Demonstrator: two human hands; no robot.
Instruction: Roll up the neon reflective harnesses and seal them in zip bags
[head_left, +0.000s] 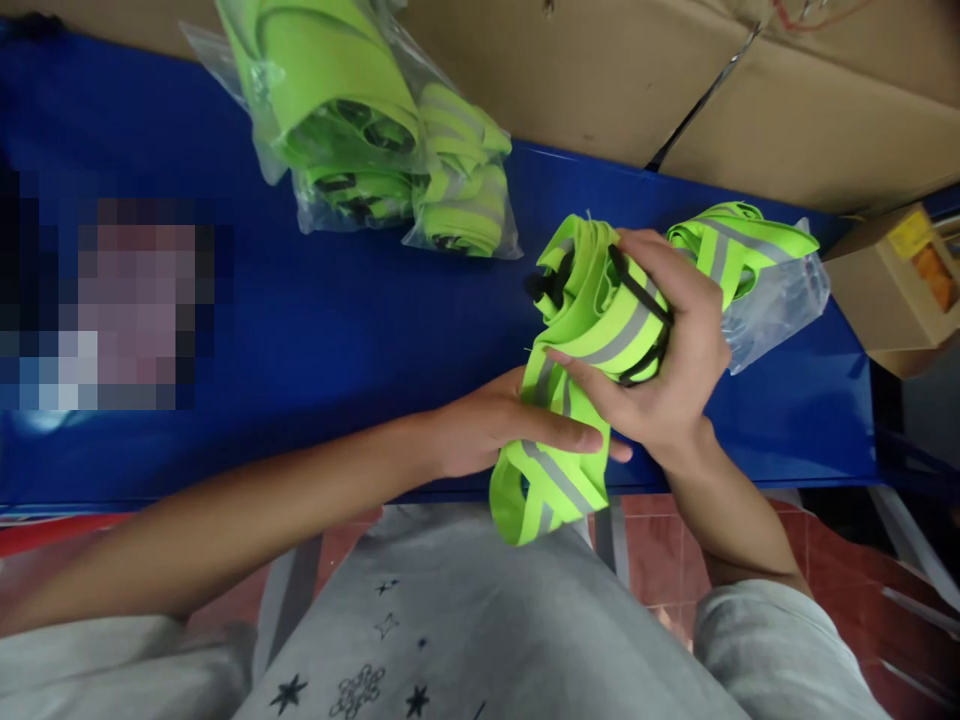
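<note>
Head view, right grip (675, 370): wrapped round the rolled neon strap (619, 320), over the bench (345, 320).
Left grip (487, 425): pinching the strap's trailing end (555, 480), below the right grip.
Unrolling risk: the rolled neon strap could loosen if the right grip slackens.

There are two bare hands (682, 350) and one rolled lime-green fabric bundle (596, 325). At least three clear plastic bags (776, 315) and one blue table (300, 340) show.

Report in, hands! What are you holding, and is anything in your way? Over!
Right hand gripping rolled green bundle. Left hand holding striped length below it. Nothing visibly blocking either hand; clear plastic bag lies beside right hand.
</note>
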